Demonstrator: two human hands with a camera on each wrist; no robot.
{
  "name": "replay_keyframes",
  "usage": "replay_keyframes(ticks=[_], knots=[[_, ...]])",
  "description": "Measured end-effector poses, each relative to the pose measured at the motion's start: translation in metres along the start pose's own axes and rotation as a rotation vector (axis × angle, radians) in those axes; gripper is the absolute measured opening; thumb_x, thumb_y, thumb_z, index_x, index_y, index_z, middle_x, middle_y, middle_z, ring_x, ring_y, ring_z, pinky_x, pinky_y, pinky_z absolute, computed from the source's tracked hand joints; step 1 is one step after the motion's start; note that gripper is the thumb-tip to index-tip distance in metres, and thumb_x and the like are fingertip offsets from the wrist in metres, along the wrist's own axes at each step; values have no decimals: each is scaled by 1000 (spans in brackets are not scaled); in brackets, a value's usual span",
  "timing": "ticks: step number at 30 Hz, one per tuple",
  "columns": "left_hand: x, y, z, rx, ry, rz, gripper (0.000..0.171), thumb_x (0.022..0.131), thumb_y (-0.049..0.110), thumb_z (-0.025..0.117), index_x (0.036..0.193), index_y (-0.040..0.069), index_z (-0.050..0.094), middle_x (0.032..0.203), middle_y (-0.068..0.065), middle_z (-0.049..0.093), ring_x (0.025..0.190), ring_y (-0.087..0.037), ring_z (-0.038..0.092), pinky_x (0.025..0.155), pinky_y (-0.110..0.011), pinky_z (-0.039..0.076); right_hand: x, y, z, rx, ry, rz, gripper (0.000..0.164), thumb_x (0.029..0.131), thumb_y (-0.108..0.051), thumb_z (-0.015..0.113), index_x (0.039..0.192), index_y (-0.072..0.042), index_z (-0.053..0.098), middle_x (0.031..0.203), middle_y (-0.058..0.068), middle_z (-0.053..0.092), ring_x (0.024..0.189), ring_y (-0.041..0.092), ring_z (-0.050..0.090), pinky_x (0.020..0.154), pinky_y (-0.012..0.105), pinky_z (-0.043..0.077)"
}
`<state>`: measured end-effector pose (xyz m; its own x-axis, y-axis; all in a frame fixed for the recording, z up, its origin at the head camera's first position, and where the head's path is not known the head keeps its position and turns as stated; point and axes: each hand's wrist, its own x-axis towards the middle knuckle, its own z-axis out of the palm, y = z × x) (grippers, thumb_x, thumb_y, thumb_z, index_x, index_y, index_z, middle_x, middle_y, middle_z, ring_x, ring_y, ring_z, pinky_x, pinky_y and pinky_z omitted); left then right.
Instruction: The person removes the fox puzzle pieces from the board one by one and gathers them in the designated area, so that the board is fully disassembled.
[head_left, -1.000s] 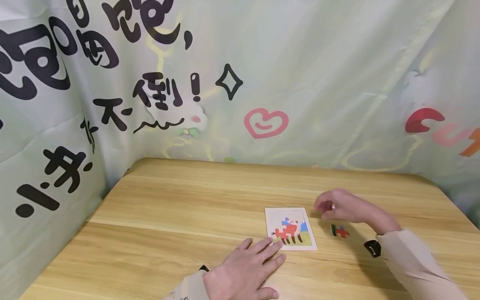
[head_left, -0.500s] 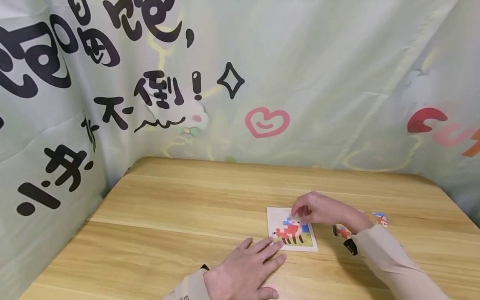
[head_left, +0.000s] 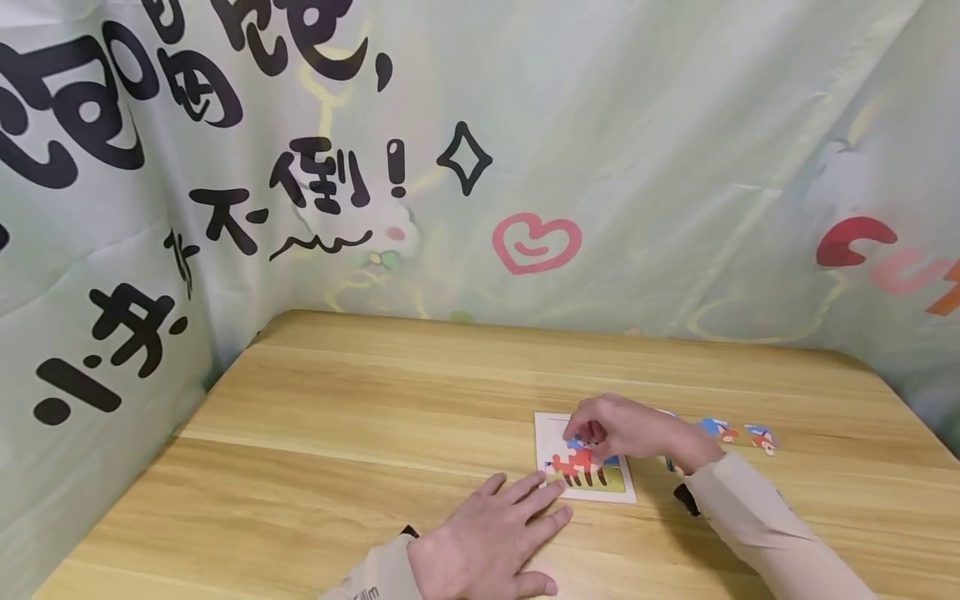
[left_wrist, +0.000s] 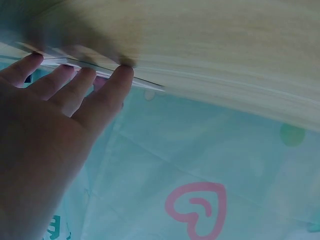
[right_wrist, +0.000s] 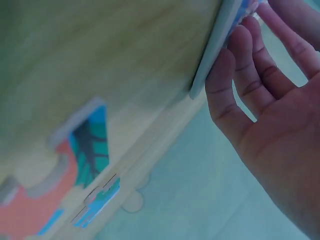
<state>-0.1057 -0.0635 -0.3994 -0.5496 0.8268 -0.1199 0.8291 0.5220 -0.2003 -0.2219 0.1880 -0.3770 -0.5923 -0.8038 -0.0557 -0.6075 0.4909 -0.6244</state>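
Observation:
A white-bordered puzzle board (head_left: 617, 493) with a partly assembled picture of a red animal with dark legs lies on the table. My left hand (head_left: 487, 533) lies flat, fingers spread, its fingertips resting on the board's near-left edge; the left wrist view shows those fingertips (left_wrist: 125, 72) along the board's rim (left_wrist: 150, 84). Over the upper part of the picture, my right hand (head_left: 630, 429) pinches a puzzle piece between thumb and bent fingers. The piece is mostly hidden behind them. Seen from the right wrist, its other fingers (right_wrist: 220, 75) curl beside the board's edge (right_wrist: 212, 55).
Loose puzzle pieces lie right of the board: one with blue and orange (head_left: 762, 439), another beside it (head_left: 718, 429), and others partly covered by the right arm. The wooden table (head_left: 337, 400) meets a printed curtain (head_left: 637, 167) at its back and left.
My right hand has come left from beside the board to over its upper part, uncovering loose pieces on the right. My left hand has stayed in place on the board's edge.

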Motion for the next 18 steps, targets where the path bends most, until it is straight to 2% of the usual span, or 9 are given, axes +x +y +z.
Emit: replay_keyframes(ticks=[5,18], knots=[[0,0,-1,2,-28,-15,72,101,69,27,159,29,35,167,5,22,150,-16,22,109,-39,39,3,-3,0,-14,-2,21,26,80,11,77,102,-3,74,82,-7,59,70,3,49,63,24,49],[1,-1,0,-39,-17,4,72,100,69,30,159,28,36,166,4,22,150,-17,23,109,-41,40,2,-8,-1,-32,-17,66,32,80,14,75,104,-7,72,75,-9,55,66,3,47,63,24,48]])
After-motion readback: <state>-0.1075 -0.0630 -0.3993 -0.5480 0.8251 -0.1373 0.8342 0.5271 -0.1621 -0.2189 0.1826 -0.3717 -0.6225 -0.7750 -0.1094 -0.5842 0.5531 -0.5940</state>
